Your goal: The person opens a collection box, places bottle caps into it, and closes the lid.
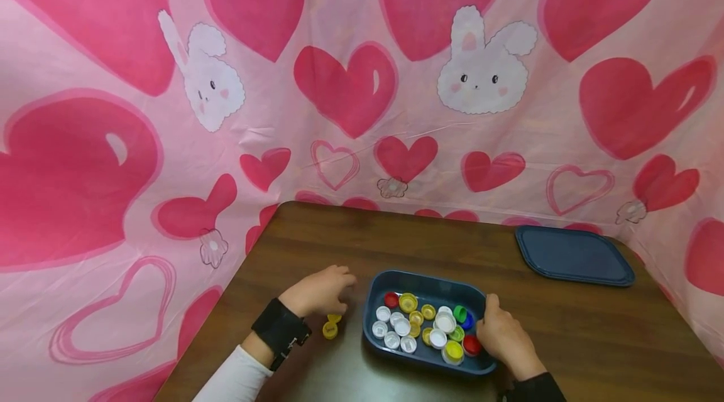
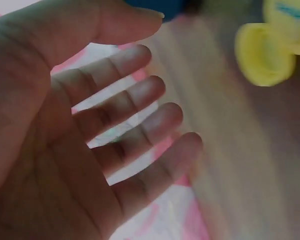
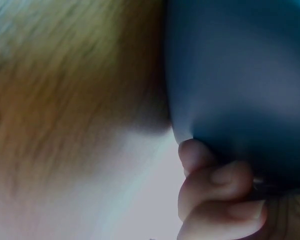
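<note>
In the head view, a dark blue rectangular tub [image 1: 432,286] holds several plastic bottle caps: white [image 1: 402,326], yellow [image 1: 408,303], red [image 1: 472,345], green [image 1: 459,313] and blue. My right hand [image 1: 505,333] grips the tub's right end; the right wrist view shows its fingers [image 3: 217,205] curled against the tub wall [image 3: 235,75]. Left of the tub, a yellow cap [image 1: 330,330] with two round parts lies on the table. Just above it hovers my left hand [image 1: 322,292], fingers spread and apart from the cap. In the left wrist view the palm is bare.
A flat dark blue lid [image 1: 574,254] lies at the table's back right. The brown wooden table [image 1: 339,226] is bordered at the back and sides by a pink cloth [image 1: 351,169] printed with hearts and rabbits.
</note>
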`<state>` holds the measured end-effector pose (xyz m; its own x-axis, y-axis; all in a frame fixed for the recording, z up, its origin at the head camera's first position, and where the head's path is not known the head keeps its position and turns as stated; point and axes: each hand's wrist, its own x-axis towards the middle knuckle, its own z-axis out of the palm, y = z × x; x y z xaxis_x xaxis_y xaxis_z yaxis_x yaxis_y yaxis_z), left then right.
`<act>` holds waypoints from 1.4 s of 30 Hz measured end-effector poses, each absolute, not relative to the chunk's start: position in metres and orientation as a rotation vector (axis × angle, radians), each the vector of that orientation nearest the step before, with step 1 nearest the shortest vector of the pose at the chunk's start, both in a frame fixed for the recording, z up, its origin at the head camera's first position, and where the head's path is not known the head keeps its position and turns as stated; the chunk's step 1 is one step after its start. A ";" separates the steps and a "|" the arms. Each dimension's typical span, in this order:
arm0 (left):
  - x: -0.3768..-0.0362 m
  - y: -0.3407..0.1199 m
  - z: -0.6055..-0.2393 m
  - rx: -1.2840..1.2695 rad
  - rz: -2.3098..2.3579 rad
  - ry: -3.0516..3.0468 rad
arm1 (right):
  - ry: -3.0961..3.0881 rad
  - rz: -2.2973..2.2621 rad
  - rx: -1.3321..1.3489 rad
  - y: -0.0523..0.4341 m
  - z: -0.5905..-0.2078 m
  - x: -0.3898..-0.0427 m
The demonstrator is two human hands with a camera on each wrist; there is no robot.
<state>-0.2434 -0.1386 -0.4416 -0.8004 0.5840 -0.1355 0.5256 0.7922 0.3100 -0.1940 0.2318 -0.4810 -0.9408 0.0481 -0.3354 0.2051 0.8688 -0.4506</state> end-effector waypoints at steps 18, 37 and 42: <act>-0.230 -0.137 -0.478 0.651 0.337 2.789 | 2.769 -0.709 0.164 0.232 -0.487 -0.189; -0.239 -0.131 -0.459 0.793 0.442 2.833 | 2.741 -0.723 0.179 0.232 -0.483 -0.191; -0.238 -0.111 -0.433 0.861 0.511 2.798 | 2.749 -0.719 0.174 0.232 -0.483 -0.191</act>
